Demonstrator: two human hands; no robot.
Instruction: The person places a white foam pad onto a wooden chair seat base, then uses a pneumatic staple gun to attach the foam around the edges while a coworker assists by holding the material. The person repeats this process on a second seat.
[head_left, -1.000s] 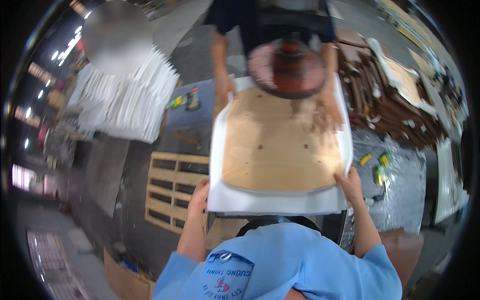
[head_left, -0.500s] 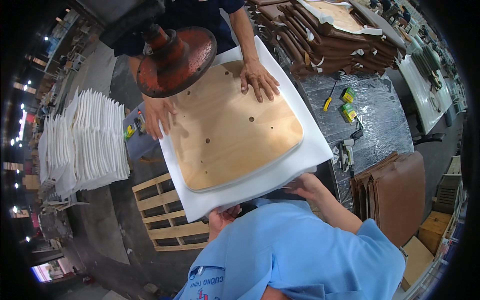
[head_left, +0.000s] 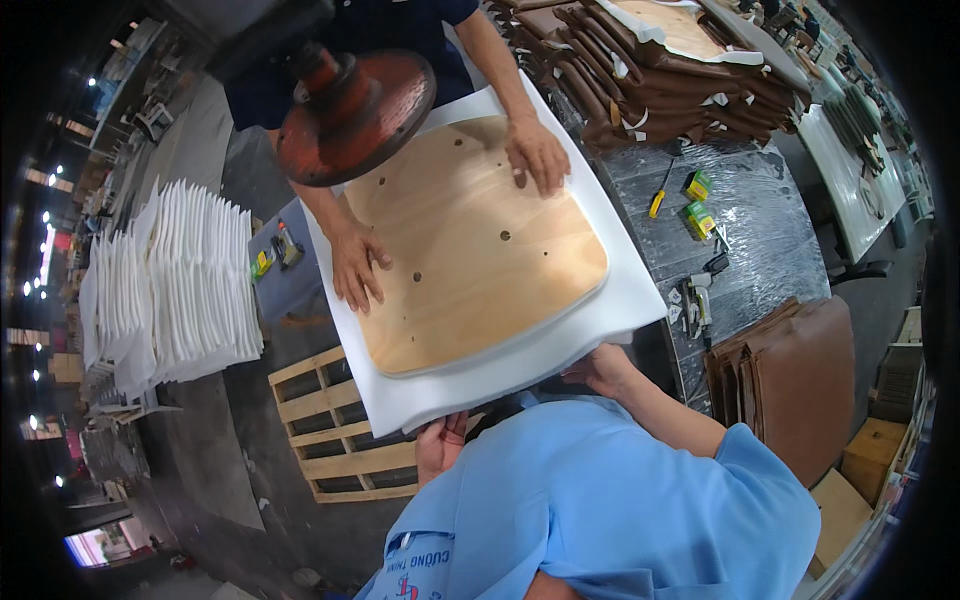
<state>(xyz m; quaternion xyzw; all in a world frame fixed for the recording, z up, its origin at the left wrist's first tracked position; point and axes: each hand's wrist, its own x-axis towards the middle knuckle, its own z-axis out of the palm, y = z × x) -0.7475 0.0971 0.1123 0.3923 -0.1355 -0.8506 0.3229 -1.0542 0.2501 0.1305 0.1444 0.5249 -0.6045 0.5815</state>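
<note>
A thick white foam sheet [head_left: 640, 290] lies under a light wooden panel [head_left: 470, 270] with rounded corners and several drilled holes. My left hand [head_left: 440, 446] grips the foam's near edge, its fingers partly hidden beneath. Farther right along that edge, my right hand [head_left: 602, 370] also holds the foam, fingertips out of sight below it. Across from me a co-worker presses down with two hands: one hand [head_left: 358, 262] rests at the panel's left side, the other hand [head_left: 538, 155] on its far right corner. Above the panel's far left part hangs a red round press plate [head_left: 360, 120].
Stacked white foam sheets [head_left: 175, 280] stand at left, near a wooden pallet [head_left: 350, 465] on the floor. The right-hand table [head_left: 760, 240] carries a yellow screwdriver [head_left: 657, 203], small boxes [head_left: 698, 220], a staple gun [head_left: 697, 303] and brown covers [head_left: 650, 90]. More brown sheets [head_left: 800, 380] stand nearer.
The co-worker's hand at left has slid nearer along the panel's side, and the other has shifted slightly right. My hands keep nearly the same places on the foam.
</note>
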